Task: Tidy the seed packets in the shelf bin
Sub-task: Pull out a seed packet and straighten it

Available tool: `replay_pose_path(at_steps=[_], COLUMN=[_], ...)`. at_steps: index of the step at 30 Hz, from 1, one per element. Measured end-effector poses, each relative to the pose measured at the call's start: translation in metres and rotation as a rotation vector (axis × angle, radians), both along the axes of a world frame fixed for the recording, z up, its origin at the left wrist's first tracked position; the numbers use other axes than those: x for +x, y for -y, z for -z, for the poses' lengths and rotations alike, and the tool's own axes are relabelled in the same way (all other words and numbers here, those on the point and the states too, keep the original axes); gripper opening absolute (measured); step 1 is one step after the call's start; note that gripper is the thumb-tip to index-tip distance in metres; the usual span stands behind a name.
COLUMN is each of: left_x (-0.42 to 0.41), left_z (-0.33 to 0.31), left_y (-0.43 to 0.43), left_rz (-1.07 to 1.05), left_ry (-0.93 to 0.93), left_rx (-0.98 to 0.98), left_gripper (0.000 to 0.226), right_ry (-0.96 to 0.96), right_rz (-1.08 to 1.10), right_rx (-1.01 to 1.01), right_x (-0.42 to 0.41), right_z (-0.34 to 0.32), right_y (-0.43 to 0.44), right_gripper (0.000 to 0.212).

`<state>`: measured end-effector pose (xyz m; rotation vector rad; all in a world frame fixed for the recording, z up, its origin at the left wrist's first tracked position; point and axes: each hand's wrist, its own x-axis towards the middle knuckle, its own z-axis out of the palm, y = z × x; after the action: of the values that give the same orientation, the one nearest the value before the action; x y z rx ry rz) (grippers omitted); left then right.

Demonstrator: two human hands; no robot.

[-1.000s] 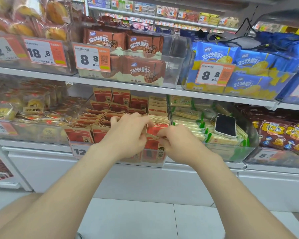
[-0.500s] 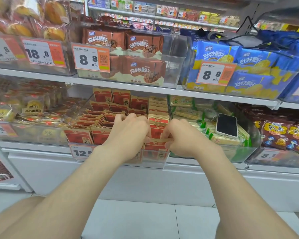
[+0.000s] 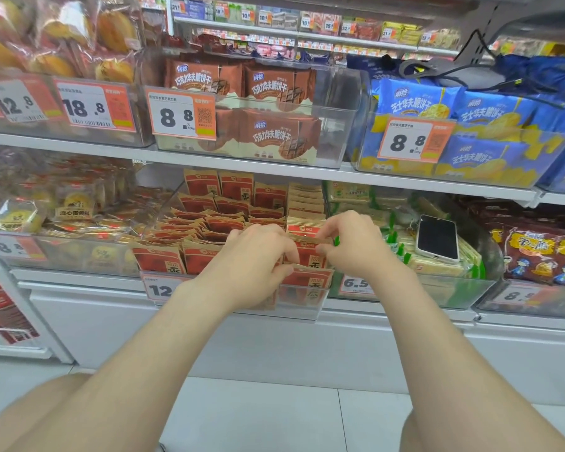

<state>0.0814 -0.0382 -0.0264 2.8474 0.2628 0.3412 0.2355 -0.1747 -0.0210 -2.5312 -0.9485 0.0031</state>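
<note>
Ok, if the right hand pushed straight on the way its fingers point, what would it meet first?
Probably the left hand: the right hand points left along the seed packet both pinch, their fingertips nearly meeting. Depth is unclear; it may slip behind.

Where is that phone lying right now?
In the head view, the phone lies right of the right hand, flat on the green-trimmed packets in the bin beside the seed packets.

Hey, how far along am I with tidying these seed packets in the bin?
Partway. The back rows of red-and-tan paper seed packets stand upright in the clear plastic shelf bin. Your left hand and right hand grip front-right packets now. The slumped packets on the bin's left side are left to straighten.
</note>
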Motion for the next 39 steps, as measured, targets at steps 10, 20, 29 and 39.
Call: replay_pose_path(at_steps=[10,20,29,39], left_x=[0.000,0.002,-0.003,-0.005], left_z=[-0.004,-0.013,-0.023,-0.017], left_y=[0.001,0.017,0.063,0.076], left_rz=[-0.005,-0.167,0.140,0.143], left_ry=[0.056,0.445,0.546,0.408], left_rx=[-0.116,-0.247,-0.640,-0.965], left_gripper=[0.034,0.010,0.018,0.017], right_ry=[0.182,0.692,0.031,-0.593], right_rz=[0.002,-0.081,0.079,-0.077], right_rx=[0.380,0.984,0.989,1.071], right_x=[-0.001,-0.046,-0.069,-0.081], right_z=[-0.006,-0.034,-0.031,-0.027], right_y=[0.002,0.027,0.040,0.043], right_gripper=[0.018,0.007,0.011,0.041])
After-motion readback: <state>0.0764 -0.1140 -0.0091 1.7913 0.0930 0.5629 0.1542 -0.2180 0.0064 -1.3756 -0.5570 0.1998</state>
